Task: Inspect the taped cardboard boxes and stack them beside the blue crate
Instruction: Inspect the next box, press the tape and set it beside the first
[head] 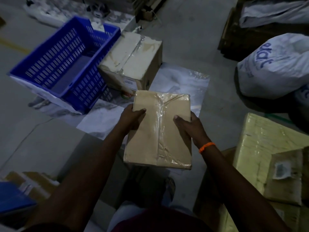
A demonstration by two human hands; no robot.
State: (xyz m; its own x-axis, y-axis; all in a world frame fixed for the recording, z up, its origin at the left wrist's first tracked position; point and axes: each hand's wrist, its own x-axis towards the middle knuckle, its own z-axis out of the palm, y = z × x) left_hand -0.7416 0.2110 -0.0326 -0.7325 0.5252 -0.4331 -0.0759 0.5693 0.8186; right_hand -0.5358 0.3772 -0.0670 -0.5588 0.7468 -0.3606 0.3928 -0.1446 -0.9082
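I hold a brown cardboard box [155,131] above the floor, its top sealed with a strip of clear tape down the middle. My left hand [132,119] grips its left edge with the thumb on top. My right hand [189,128], with an orange band at the wrist, grips the right edge. An empty blue slatted crate [66,62] stands on the floor at upper left. A larger taped cardboard box [133,61] sits against the crate's right side, just beyond the box I hold.
White plastic sheeting [180,86] lies on the grey floor under the boxes. White printed sacks [274,67] pile at the right. Yellowish wrapped cartons [267,148] stand at lower right, more cardboard [33,183] at lower left. A dark pallet [234,36] sits at upper right.
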